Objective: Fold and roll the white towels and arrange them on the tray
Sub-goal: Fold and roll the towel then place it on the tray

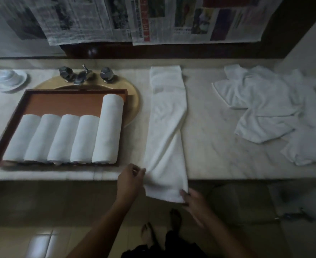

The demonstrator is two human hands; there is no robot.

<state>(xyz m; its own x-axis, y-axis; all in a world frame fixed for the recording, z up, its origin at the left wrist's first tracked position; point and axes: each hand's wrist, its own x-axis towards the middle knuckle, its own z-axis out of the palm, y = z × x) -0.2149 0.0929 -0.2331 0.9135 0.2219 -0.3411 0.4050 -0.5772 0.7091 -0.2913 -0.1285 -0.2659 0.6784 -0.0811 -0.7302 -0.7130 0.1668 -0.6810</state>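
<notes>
A white towel (167,116), folded into a long strip, lies across the marble counter with its near end hanging over the front edge. My left hand (130,180) pinches the strip's near left corner. My right hand (195,203) grips the near right corner from below. To the left, a brown wooden tray (64,103) holds several rolled white towels (64,138) side by side; the rightmost roll is longer than the others.
A heap of loose white towels (268,108) lies at the right of the counter (209,146). Behind the tray are a brass sink (133,101) with a chrome tap (83,74), and a white dish (11,78) at far left. Newspapers (153,17) hang on the wall.
</notes>
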